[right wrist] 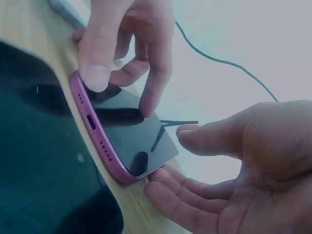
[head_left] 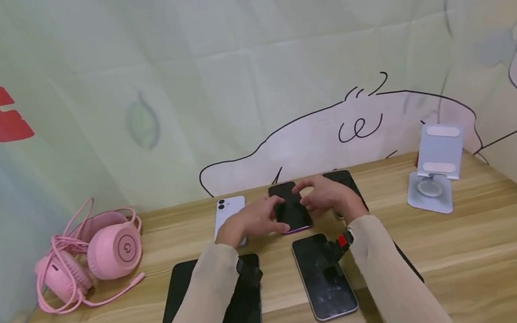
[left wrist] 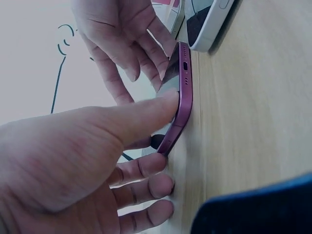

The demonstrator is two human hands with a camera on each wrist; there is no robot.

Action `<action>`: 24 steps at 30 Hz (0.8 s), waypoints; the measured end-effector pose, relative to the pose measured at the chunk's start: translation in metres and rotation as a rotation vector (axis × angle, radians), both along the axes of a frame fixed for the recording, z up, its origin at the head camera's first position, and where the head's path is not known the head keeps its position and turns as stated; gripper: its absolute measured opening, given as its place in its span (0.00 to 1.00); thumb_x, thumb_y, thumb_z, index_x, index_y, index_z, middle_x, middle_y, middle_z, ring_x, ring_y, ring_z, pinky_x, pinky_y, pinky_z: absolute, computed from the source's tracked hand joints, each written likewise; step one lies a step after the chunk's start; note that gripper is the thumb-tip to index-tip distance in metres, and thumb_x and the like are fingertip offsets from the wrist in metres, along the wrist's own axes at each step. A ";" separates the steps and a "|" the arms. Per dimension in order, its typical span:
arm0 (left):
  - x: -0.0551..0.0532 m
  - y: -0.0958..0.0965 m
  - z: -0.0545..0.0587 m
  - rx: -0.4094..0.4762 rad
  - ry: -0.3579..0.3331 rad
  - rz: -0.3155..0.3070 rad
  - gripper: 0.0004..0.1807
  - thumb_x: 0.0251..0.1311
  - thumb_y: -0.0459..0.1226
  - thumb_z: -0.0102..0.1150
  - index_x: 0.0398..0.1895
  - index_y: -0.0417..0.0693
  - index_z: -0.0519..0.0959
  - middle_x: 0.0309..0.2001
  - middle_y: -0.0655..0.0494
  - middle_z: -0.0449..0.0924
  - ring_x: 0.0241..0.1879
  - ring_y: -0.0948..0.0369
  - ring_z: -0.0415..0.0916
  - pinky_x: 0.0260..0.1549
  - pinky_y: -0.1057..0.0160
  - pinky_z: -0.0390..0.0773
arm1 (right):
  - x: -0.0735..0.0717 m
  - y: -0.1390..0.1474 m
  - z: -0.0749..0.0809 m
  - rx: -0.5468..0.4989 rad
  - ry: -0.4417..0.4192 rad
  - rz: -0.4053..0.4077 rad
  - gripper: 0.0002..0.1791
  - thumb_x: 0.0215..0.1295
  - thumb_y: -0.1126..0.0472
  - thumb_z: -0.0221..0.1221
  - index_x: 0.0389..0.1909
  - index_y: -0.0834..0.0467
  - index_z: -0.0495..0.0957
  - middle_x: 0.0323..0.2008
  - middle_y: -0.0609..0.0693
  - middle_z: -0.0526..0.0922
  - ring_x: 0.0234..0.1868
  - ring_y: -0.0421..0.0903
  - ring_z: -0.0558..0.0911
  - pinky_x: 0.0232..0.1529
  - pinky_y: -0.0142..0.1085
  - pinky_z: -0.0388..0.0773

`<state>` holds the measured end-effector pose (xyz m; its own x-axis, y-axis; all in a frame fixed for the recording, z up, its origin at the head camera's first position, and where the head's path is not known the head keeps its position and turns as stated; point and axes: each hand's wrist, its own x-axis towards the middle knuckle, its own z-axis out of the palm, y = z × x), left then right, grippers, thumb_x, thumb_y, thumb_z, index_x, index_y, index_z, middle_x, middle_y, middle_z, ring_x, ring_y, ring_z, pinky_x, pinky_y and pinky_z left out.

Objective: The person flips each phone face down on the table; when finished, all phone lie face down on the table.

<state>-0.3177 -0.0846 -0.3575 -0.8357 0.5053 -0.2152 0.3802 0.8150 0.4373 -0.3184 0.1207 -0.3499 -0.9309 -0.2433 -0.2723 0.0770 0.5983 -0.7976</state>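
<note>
A smartphone with a dark screen and magenta edge (head_left: pixel 291 214) lies at the back middle of the wooden table, between both hands. My left hand (head_left: pixel 254 221) pinches its near left corner. In the left wrist view, the thumb (left wrist: pixel 158 109) presses on the screen edge while the index fingertip meets the side. My right hand (head_left: pixel 325 196) is spread at the phone's right side, and its thumb (right wrist: pixel 209 136) stands off the screen. In the right wrist view, its fingertips (right wrist: pixel 158 190) are at the phone's near right corner; contact is hard to tell.
Nearby lie a pale phone (head_left: pixel 231 206), a dark phone (head_left: pixel 343 178), a black-screened phone (head_left: pixel 327 288) and a black tablet (head_left: pixel 181 282). Another dark device (head_left: pixel 410 264) shows partly under the right forearm. Pink headphones (head_left: pixel 115 250) sit left; a folding stand (head_left: pixel 439 153) stands right.
</note>
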 end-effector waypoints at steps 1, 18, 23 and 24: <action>0.000 0.000 0.000 0.004 0.000 0.003 0.39 0.62 0.50 0.68 0.73 0.50 0.64 0.47 0.51 0.73 0.46 0.55 0.71 0.47 0.57 0.74 | 0.000 0.000 0.000 -0.019 -0.010 -0.001 0.23 0.73 0.66 0.53 0.67 0.54 0.72 0.56 0.62 0.75 0.48 0.54 0.79 0.48 0.42 0.80; -0.004 -0.009 0.001 0.169 -0.098 0.040 0.47 0.58 0.45 0.72 0.77 0.55 0.57 0.42 0.51 0.76 0.40 0.55 0.72 0.37 0.60 0.70 | -0.008 -0.002 -0.024 -0.400 -0.126 -0.088 0.27 0.73 0.70 0.50 0.72 0.55 0.66 0.39 0.58 0.82 0.34 0.48 0.82 0.41 0.38 0.81; -0.005 -0.008 0.002 0.179 -0.114 0.038 0.47 0.59 0.45 0.72 0.77 0.54 0.56 0.42 0.51 0.76 0.38 0.56 0.74 0.37 0.61 0.71 | -0.006 -0.001 -0.018 -0.414 -0.150 -0.093 0.29 0.73 0.69 0.53 0.73 0.52 0.65 0.44 0.61 0.82 0.35 0.49 0.82 0.41 0.38 0.81; -0.005 -0.008 0.002 0.187 -0.119 0.038 0.47 0.59 0.44 0.71 0.77 0.53 0.56 0.42 0.51 0.76 0.38 0.56 0.74 0.37 0.61 0.72 | -0.006 0.000 -0.017 -0.422 -0.156 -0.094 0.29 0.73 0.69 0.53 0.73 0.51 0.65 0.45 0.62 0.82 0.35 0.49 0.83 0.41 0.37 0.81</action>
